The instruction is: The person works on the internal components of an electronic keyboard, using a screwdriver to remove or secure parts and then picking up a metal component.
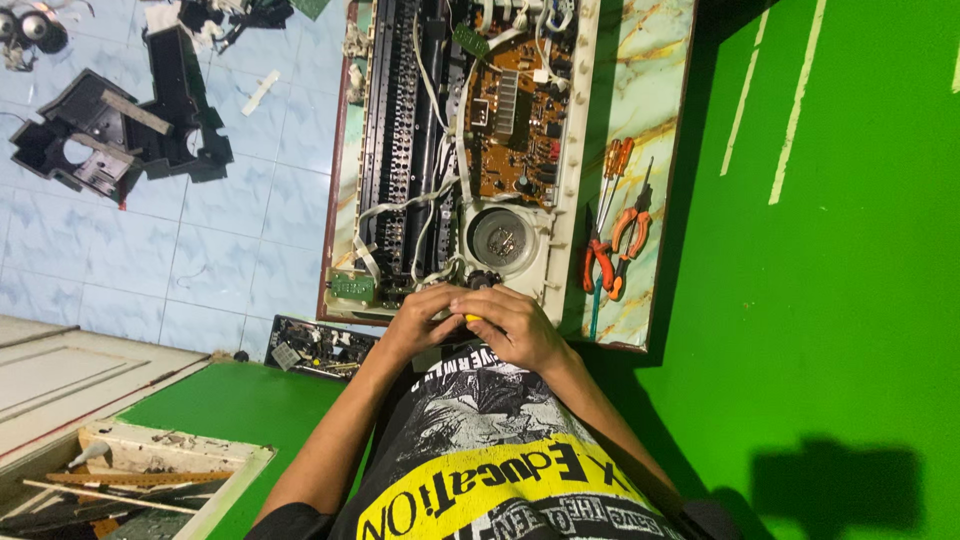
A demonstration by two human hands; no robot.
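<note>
Both hands meet at the near end of the opened keyboard chassis (470,150), which lies on a marbled table (640,90). The right hand (515,325) is closed around a yellow-handled tool (468,318) — mostly hidden, probably a screwdriver. The left hand (420,318) curls beside it, touching; what it grips cannot be told. The chassis runs lengthwise away from the person, speaker (500,238) nearest, brown circuit board (510,110) beyond. Judged stiff but fragile — loose ribbon cables, exposed components; best held by the pale plastic edges. Pliers (615,250) lie just beside it
</note>
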